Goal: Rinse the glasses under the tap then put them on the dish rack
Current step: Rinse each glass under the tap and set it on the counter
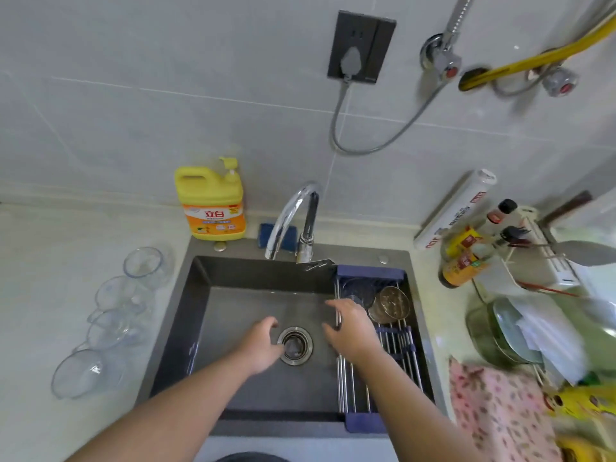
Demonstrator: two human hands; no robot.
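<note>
Several clear glasses (120, 315) lie in a row on the counter left of the dark sink (200, 311). The chrome tap (293, 221) arches over the back of the sink, and I see no water running. A dish rack (393, 341) with metal rods spans the sink's right side and holds a clear glass (358, 291) and a brownish glass (390, 305) at its far end. My left hand (263, 345) hovers over the basin beside the drain (295, 345), fingers loosely curled, holding nothing. My right hand (350, 325) is over the rack's left edge, fingers spread and empty.
A yellow detergent jug (211, 201) and a blue sponge (278, 236) stand behind the sink. Bottles (463, 258), a utensil holder, plates (510, 331) and a pink patterned cloth (500, 411) crowd the right counter. A socket with a cable and wall valves are above.
</note>
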